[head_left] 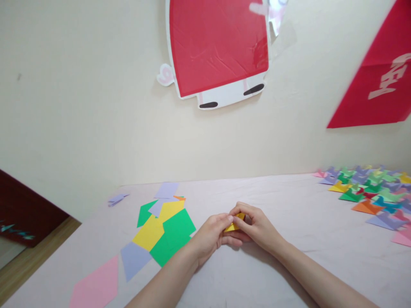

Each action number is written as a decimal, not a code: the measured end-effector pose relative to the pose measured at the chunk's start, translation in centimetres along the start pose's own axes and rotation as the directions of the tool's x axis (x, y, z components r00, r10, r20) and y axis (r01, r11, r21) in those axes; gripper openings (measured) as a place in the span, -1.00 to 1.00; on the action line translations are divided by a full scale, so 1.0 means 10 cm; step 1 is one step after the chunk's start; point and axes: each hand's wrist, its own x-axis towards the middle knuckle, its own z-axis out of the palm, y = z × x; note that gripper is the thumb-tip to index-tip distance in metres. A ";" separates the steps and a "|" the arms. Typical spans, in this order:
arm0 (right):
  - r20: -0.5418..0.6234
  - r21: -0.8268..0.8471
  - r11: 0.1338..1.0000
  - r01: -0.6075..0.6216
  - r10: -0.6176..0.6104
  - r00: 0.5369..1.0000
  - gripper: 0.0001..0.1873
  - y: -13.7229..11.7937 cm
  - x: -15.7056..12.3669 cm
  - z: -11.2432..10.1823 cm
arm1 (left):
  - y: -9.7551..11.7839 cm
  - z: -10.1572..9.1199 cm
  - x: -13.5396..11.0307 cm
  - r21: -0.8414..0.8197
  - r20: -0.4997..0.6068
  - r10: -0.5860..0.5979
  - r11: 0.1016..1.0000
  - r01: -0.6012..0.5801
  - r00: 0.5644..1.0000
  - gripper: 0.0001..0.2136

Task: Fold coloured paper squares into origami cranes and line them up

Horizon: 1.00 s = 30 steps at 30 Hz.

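Left: flat paper sheets (167,233) lie just beside the left hand (210,237).
Right: bare tabletop (305,222), then folded paper pieces (369,188) well apart.
Ahead: bare strip up to the wall (96,107).

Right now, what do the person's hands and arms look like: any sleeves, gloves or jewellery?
The left hand and right hand are bare: no gloves or rings visible. Left forearm and right forearm are uncovered to the frame's edge, with no sleeve, watch or bracelet in view.

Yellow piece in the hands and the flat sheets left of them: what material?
Yellow piece: looks like thin matte paper, sharply creased, pinched by left hand and right hand. Flat sheets: likely the same coloured paper, matte, lying flat with crisp cut edges, overlapping.
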 end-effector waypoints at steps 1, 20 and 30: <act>0.001 0.018 1.000 -0.011 0.011 1.000 -0.85 0.00 0.00 0.00 | -0.01 0.00 0.00 0.008 -0.011 0.006 1.000 -0.006 1.000 -0.66; -0.057 0.012 1.000 -0.020 0.020 0.998 -0.81 -0.04 0.00 0.00 | -0.14 0.05 0.03 0.081 -0.172 0.092 0.994 -0.079 0.981 -0.51; -0.049 -0.009 0.999 0.039 -0.040 0.998 -0.80 -0.04 -0.01 0.00 | -0.13 0.04 0.02 0.080 -0.177 0.081 0.995 -0.067 0.981 -0.52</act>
